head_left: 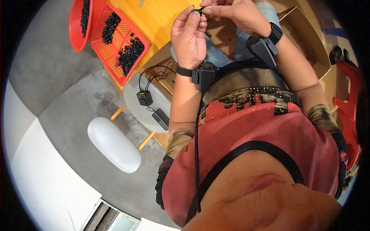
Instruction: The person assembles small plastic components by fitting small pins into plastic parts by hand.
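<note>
Near the top edge, over my lap, both hands meet at a small black round part (197, 12). My left hand (190, 36) pinches it between thumb and fingers, palm turned up. My right hand (241, 16) comes in from the other side, its thumb and forefinger closed at the same part. Whether the right fingertips hold a separate piece is too small to tell. To the left of my hands, an orange-red plastic basket (143, 35) holds two heaps of black parts (131, 54), one of larger rings and one of smaller pieces.
A red basin (75, 38) with more black pieces stands beside the basket. Small silvery bits (141, 3) lie on the yellow tabletop (158, 19). At left, a grey chair (114, 144) carries a cabled black box (145, 98). An open cardboard box (308, 42) and red chair (348, 111) are right.
</note>
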{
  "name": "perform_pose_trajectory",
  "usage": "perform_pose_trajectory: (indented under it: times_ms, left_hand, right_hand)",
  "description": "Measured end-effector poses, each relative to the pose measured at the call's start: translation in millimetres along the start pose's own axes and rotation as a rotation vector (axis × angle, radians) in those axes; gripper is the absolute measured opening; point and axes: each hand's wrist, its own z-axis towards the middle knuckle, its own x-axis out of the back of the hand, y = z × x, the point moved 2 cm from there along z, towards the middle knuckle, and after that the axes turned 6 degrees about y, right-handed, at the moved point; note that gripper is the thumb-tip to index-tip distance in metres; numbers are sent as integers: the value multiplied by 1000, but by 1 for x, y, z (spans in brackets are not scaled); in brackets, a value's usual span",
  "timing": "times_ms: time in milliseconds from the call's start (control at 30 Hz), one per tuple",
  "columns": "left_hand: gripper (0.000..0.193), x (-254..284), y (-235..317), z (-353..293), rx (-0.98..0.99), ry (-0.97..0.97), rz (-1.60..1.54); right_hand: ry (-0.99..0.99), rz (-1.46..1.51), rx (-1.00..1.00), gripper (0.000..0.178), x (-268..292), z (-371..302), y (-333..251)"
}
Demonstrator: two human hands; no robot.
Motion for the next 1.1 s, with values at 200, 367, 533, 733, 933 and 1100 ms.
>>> perform_pose_trajectory:
  times_ms: [200,367,533,733,933,1100]
  left_hand:
    - [23,-6,-1,0,36,16,6]
    - [23,-7,-2,0,60,25,15]
    - [23,10,-14,5,70,120,31]
    - [26,9,-16,5,103,103,-1]
    - [28,10,-10,5,87,114,20]
    - [21,3,-1,3,87,-15,-39]
  right_hand:
    - [36,-38,-19,14,1,-4,-6]
    - [3,-113,98,10,1,-8,-7]
    - [41,-282,191,8,-6,-11,-13]
    - [46,-352,311,7,-9,-16,-20]
    - [93,-536,428,4,-17,-16,-23]
    - [104,-413,183,6,-7,-15,-21]
